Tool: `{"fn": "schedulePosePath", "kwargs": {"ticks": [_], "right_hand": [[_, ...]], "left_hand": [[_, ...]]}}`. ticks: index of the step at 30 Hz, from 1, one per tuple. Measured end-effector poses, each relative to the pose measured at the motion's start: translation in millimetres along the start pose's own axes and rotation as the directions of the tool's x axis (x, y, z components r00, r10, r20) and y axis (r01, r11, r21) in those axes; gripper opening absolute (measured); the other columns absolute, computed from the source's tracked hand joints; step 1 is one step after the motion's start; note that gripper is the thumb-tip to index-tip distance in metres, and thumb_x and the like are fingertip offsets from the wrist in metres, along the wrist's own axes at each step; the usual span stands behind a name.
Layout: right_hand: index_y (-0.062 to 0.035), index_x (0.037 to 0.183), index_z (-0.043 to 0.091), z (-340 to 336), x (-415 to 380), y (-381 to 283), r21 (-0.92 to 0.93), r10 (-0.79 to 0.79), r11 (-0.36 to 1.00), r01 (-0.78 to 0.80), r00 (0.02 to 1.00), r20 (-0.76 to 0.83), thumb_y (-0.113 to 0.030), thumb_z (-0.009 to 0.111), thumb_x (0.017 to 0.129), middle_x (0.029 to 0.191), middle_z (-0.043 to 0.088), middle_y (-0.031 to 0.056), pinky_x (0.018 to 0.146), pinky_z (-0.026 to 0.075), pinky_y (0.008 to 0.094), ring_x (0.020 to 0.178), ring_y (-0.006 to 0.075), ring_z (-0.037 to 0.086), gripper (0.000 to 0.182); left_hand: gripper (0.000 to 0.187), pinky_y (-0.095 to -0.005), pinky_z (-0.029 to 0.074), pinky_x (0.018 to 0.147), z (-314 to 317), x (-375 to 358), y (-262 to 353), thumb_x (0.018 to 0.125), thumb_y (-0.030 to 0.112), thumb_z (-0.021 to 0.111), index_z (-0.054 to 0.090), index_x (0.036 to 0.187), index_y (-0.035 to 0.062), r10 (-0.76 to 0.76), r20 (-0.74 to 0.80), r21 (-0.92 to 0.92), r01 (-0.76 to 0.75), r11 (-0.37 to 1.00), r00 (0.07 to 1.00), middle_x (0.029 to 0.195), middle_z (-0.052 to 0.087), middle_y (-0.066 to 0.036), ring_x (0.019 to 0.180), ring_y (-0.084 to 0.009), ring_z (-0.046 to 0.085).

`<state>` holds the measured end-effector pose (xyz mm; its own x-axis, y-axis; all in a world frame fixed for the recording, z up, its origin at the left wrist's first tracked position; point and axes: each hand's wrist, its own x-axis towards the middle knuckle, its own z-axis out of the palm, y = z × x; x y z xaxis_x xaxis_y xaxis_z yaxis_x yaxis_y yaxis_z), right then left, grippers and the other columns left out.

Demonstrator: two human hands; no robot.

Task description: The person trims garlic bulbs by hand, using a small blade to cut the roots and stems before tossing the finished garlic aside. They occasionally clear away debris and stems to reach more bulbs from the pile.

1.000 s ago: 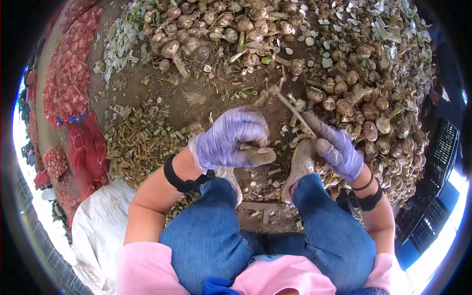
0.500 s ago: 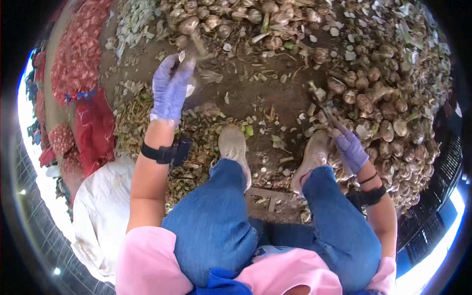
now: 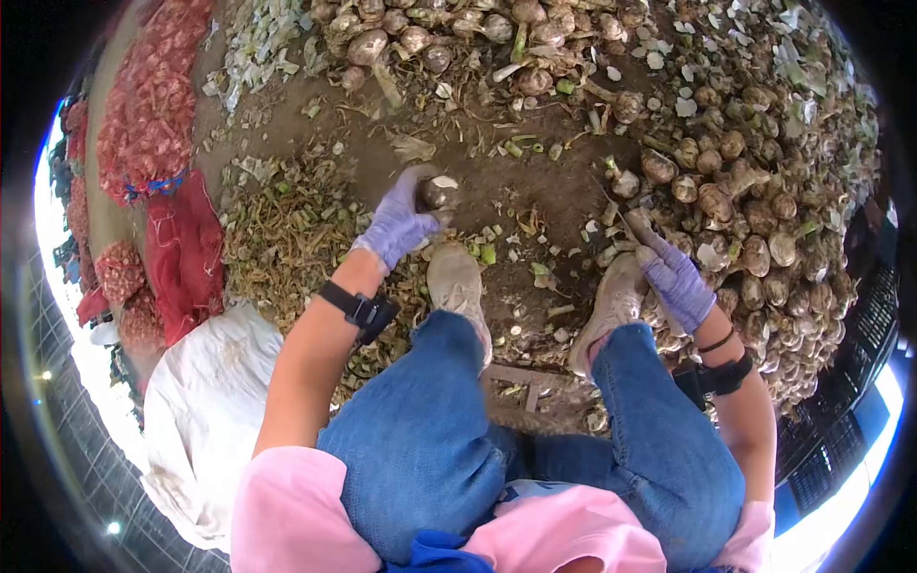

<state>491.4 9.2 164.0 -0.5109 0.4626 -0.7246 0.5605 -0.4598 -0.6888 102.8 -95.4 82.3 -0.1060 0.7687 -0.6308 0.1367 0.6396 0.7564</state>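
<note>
My left hand (image 3: 403, 218), in a purple glove, is wrapped round a garlic bulb (image 3: 440, 194) above the bare dirt, left of centre. The bulb has a pale patch on top, and the fingers hide part of it. Low on the right, my gloved right hand (image 3: 678, 285) is closed on the brown handle of a knife (image 3: 638, 223). Its thin, dark blade points up and left, near a loose garlic bulb (image 3: 626, 183) on the ground. The two hands are well apart.
Garlic with stalks (image 3: 544, 33) lies heaped ahead, and a pile of garlic bulbs (image 3: 755, 253) spreads along the right. Dry trimmings (image 3: 277, 224) cover the ground at left, beside red mesh sacks (image 3: 158, 105) and a white sack (image 3: 205, 411). My shoes (image 3: 457, 286) stand between the heaps.
My left hand has come back toward me and to the right, and a garlic bulb now shows in it. A stalked bulb lies where that hand was reaching. My right hand has barely moved.
</note>
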Motion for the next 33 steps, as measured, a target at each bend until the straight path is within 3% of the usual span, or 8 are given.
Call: {"fn": "schedulePosePath", "kwargs": {"ticks": [6,15,18,22,25,26,28,33], "right_hand": [[-0.0169,0.150,0.036,3,-6,-37,-0.218,-0.154,0.964,0.153,0.988,0.014,-0.038,0.051,0.099,0.084,0.059,0.0053,0.076,0.048,0.0271,0.075,0.0117,0.056,0.057],[-0.0126,0.146,0.042,3,17,28,-0.077,-0.037,0.996,0.034,0.998,-0.047,-0.036,0.055,0.097,0.078,0.060,0.0078,0.069,0.049,0.0304,0.070,0.0128,0.056,0.055],[-0.0056,0.139,0.048,2,20,29,-0.140,-0.026,0.990,0.018,0.998,-0.059,-0.034,0.057,0.096,0.088,0.064,0.0081,0.072,0.050,0.0307,0.078,0.0151,0.058,0.052],[-0.0059,0.142,0.044,-5,13,43,-0.082,-0.065,0.995,0.058,0.994,-0.084,-0.034,0.055,0.097,0.103,0.058,0.0077,0.082,0.043,0.0299,0.092,0.0147,0.052,0.055],[-0.0061,0.145,0.040,-8,7,31,0.024,-0.057,0.998,0.059,0.995,-0.076,-0.034,0.054,0.098,0.114,0.054,0.0074,0.089,0.038,0.0293,0.102,0.0145,0.048,0.057],[-0.0062,0.146,0.039,-8,8,29,0.056,-0.056,0.997,0.060,0.996,-0.075,-0.034,0.053,0.098,0.118,0.052,0.0073,0.092,0.037,0.0291,0.106,0.0144,0.046,0.057],[-0.0063,0.148,0.036,-7,8,28,0.075,-0.071,0.994,0.077,0.994,-0.083,-0.034,0.053,0.099,0.126,0.049,0.0071,0.097,0.033,0.0287,0.113,0.0142,0.043,0.059],[-0.0186,0.148,0.039,-8,11,27,-0.022,-0.031,0.999,0.030,0.996,-0.083,-0.032,0.052,0.098,0.080,0.061,0.0029,0.066,0.048,0.0273,0.069,0.0109,0.054,0.053]], "left_hand": [[0.077,-0.0331,0.043,0.102,25,-12,77,0.069,0.007,0.084,0.044,0.135,0.0087,0.424,0.054,-0.126,-0.415,0.901,0.904,0.127,0.053,-0.006,0.118,-0.0179,0.052],[0.066,-0.0279,0.059,0.070,65,26,150,0.072,-0.010,0.064,0.041,0.132,0.0015,0.145,0.339,-0.651,0.120,0.750,0.930,0.114,0.059,-0.018,0.089,-0.0204,0.064],[0.066,-0.0359,0.060,0.078,150,24,214,0.073,-0.002,0.072,0.043,0.131,0.0061,0.365,0.542,-0.533,-0.026,0.846,0.757,0.117,0.057,-0.017,0.092,-0.0233,0.063],[0.060,-0.0422,0.057,0.083,189,-8,278,0.075,0.001,0.073,0.047,0.129,0.0038,0.877,0.318,-0.327,-0.827,0.457,0.359,0.117,0.057,-0.019,0.098,-0.0298,0.062],[0.044,-0.0332,0.058,0.062,146,42,273,0.081,0.003,0.067,0.053,0.123,0.0021,0.560,0.328,0.205,-0.636,0.744,0.761,0.101,0.061,-0.018,0.081,-0.0260,0.064],[0.042,-0.0265,0.058,0.056,131,90,251,0.082,0.000,0.065,0.054,0.123,0.0011,0.184,0.321,-0.472,-0.011,0.882,0.929,0.099,0.061,-0.016,0.073,-0.0235,0.064],[0.051,-0.0312,0.060,0.076,95,130,227,0.082,-0.001,0.065,0.048,0.131,0.0037,0.346,-0.189,0.214,-0.305,0.928,0.919,0.123,0.051,-0.023,0.098,-0.0283,0.062],[0.042,-0.0357,0.058,0.077,67,211,159,0.087,0.005,0.062,0.047,0.126,0.0088,0.510,-0.259,0.841,-0.069,0.537,0.820,0.123,0.051,-0.020,0.100,-0.0308,0.061]]}}
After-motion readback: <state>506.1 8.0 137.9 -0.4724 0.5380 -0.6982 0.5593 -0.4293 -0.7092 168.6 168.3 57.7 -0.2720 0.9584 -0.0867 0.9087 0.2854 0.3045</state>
